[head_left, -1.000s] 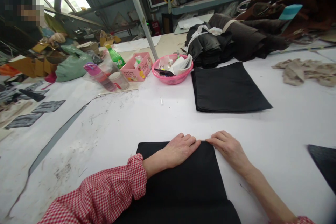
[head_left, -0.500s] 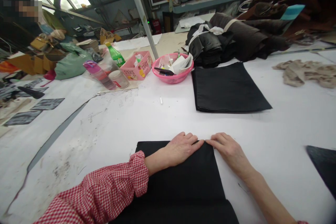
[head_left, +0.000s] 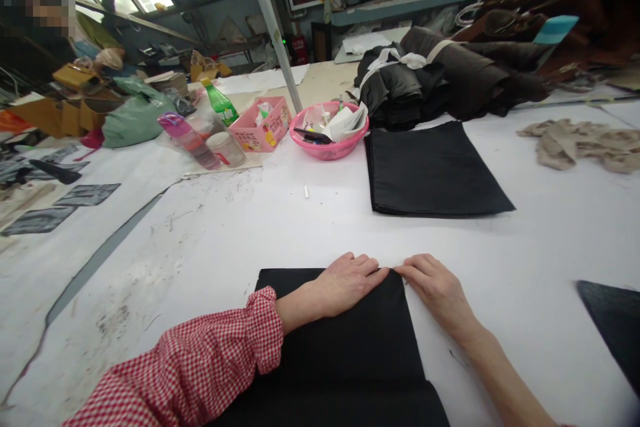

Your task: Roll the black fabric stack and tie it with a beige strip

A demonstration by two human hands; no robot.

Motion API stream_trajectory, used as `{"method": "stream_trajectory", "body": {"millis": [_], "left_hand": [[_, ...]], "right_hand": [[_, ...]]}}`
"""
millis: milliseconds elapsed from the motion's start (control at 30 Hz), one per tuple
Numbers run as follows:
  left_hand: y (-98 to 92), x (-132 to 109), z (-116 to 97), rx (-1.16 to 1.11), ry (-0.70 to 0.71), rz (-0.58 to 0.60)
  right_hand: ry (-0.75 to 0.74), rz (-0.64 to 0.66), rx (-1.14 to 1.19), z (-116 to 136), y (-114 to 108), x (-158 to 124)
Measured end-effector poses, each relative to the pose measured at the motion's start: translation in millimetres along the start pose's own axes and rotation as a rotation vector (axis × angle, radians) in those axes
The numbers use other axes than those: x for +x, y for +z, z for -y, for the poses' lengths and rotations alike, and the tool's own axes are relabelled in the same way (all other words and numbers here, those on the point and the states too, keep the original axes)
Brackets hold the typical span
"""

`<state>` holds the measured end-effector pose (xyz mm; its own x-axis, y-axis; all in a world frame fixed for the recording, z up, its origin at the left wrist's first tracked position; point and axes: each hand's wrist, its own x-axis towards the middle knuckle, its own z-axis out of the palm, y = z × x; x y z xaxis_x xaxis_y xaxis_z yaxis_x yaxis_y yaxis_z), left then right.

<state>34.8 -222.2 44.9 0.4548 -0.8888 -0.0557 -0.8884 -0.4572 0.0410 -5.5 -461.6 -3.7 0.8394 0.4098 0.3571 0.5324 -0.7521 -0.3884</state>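
A black fabric piece [head_left: 345, 347] lies on the white table in front of me, with a crosswise fold or step near its lower end. My left hand [head_left: 347, 283] rests palm down over its far edge, fingers bent and the foremost digit pointing at the far right corner. At that same corner, my right hand [head_left: 435, 287] has its fingers drawn together, the tips touching the fabric edge. Both sets of fingertips nearly meet there. Beyond the hands sits a stack of black sheets [head_left: 435, 170].
A pink basin [head_left: 327, 150] with papers, a pink box [head_left: 263, 127], a green bottle [head_left: 220, 103] and a clear jar [head_left: 225, 149] stand behind. Dark rolls [head_left: 475, 73] lie at the back right, beige cloth [head_left: 565, 140] farther right. Another person [head_left: 100, 40] is at the far left.
The view has shifted slightly. Both hands stay at the fabric's far right corner, with the right fingertips moved very slightly.
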Motion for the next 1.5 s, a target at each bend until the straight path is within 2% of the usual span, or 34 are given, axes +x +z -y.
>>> {"method": "stream_trajectory", "body": {"millis": [700, 933, 1300, 1500], "left_hand": [[-2.2, 5, 3, -0.033, 0.003, 0.013], [-4.4, 6, 1, -0.029, -0.001, 0.004], [-3.2, 5, 2, -0.033, 0.001, 0.005], [-2.5, 5, 3, -0.023, -0.005, 0.006]], "right_hand": [[-0.014, 0.017, -0.013, 0, -1, -4], [0.077, -0.098, 0.068, -4, 0, -9], [-0.012, 0.022, -0.113, 3, -3, -12], [0.001, 0.013, -0.135, 4, -4, -14]]}}
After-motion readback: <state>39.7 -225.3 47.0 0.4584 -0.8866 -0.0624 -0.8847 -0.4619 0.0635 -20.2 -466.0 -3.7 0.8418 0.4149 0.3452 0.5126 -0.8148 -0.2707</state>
